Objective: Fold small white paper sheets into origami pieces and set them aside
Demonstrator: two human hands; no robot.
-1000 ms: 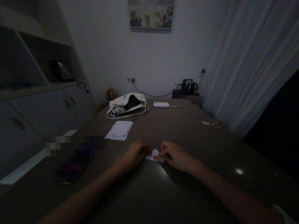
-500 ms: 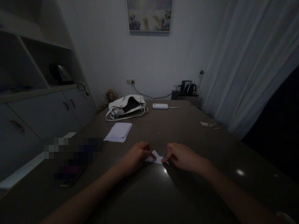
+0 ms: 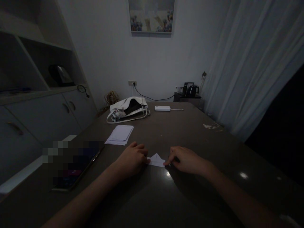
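Observation:
A small folded sheet of white paper (image 3: 156, 161) lies on the dark table, with a pointed peak on its far side and a straight near edge. My left hand (image 3: 134, 157) is closed, its thumb and fingers at the paper's left end. At the opposite end my right hand (image 3: 185, 159) is closed too, thumb and index finger on the right corner. The fingers cover both corners of the paper. Left of my left hand, farther off, lies a stack of white paper sheets (image 3: 120, 134).
A white handbag (image 3: 128, 107) and a white power bank (image 3: 162, 108) with a short cable are at the table's far end. Paper scraps (image 3: 210, 126) lie at the right. A tablet-like device (image 3: 80, 167), partly pixelated, rests at the left edge.
My left hand has shifted left from over the paper to its left end, uncovering the peak. My right hand stays at the right corner.

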